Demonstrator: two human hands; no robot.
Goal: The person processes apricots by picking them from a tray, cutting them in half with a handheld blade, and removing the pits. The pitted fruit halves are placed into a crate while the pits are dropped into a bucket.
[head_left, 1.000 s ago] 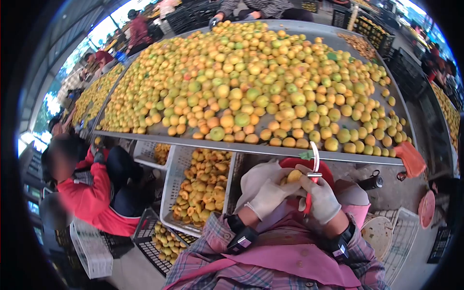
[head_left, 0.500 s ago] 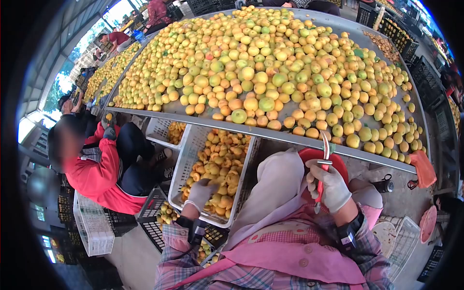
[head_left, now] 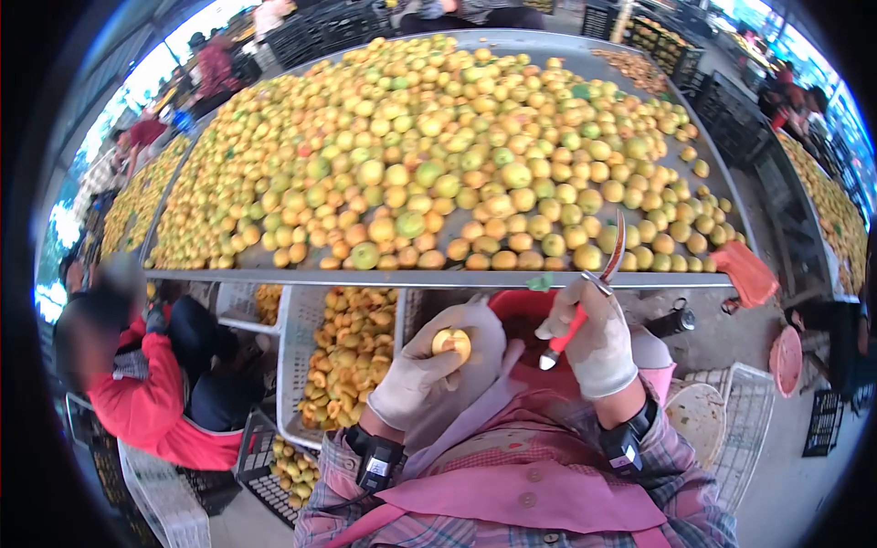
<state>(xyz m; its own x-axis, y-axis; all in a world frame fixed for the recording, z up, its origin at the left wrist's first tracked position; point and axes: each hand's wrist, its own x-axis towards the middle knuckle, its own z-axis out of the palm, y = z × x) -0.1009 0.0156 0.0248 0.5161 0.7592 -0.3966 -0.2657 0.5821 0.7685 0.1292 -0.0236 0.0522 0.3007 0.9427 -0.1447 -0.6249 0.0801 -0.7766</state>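
Observation:
My left hand (head_left: 416, 379), in a pale glove, holds a cut apricot (head_left: 451, 343) with its cut face showing, in front of my lap. My gloved right hand (head_left: 594, 342) grips the red handle of a curved knife (head_left: 616, 248), whose blade points up over the table's near edge. Whole yellow and orange fruit (head_left: 402, 164) lies across the metal table (head_left: 438, 277) beyond both hands. Left of my left hand, a white crate (head_left: 295, 365) holds cut fruit (head_left: 347, 352). A red basin (head_left: 523, 306) sits between and partly behind my hands.
A person in a red jacket (head_left: 164, 402) sits at the left, beside crates. Below the white crate stands a black crate (head_left: 260, 457) with fruit. An orange bag (head_left: 747, 272) hangs at the table's right corner. At the right are a pink basket (head_left: 786, 361) and another white crate (head_left: 744, 425).
My left hand has come out of the cut-fruit crate to in front of my lap, where it now holds a cut apricot. The view has turned, shifting the table left and the crates lower.

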